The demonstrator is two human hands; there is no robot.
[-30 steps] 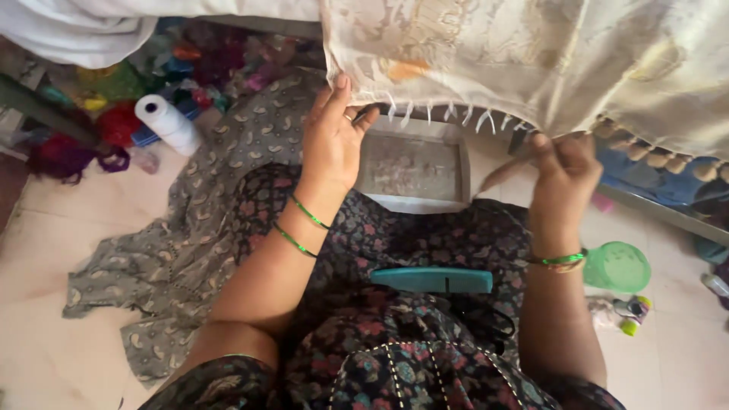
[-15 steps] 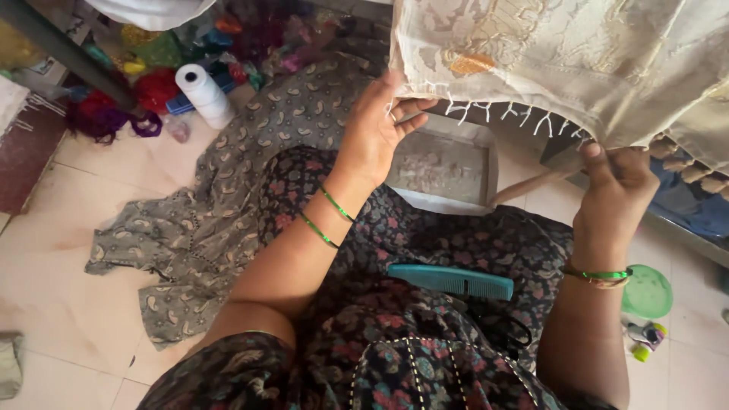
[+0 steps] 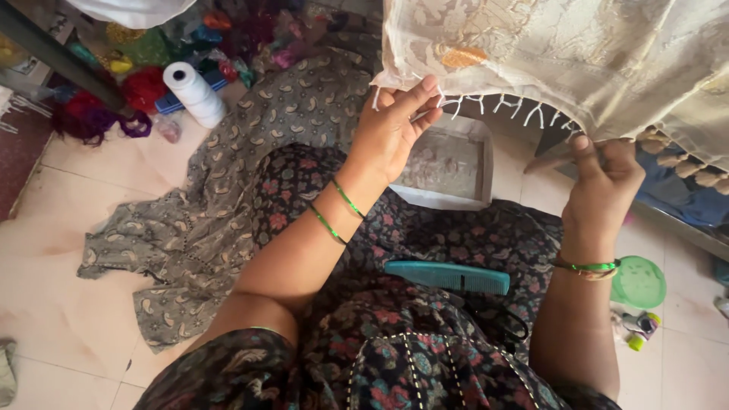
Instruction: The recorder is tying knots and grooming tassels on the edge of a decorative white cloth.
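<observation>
Your left hand (image 3: pixel 389 130) pinches the fringed hem of the cream embroidered cloth (image 3: pixel 607 53) near its corner, fingers closed on the edge w/ thumb behind. Your right hand (image 3: pixel 604 176) grips the same hem further along, fingers curled round the white tassel fringe (image 3: pixel 501 106). The cloth hangs from above, stretched between both hands. Green bangles (image 3: pixel 338 211) ring the left wrist. A teal comb (image 3: pixel 446 276) lies across your lap; a shallow white tray (image 3: pixel 448 163) sits on the floor below the hem. Grey paisley fabric (image 3: pixel 205 220) spreads at left, beside a white thread cone (image 3: pixel 194 93). Green lid (image 3: pixel 638 282) at right.
</observation>
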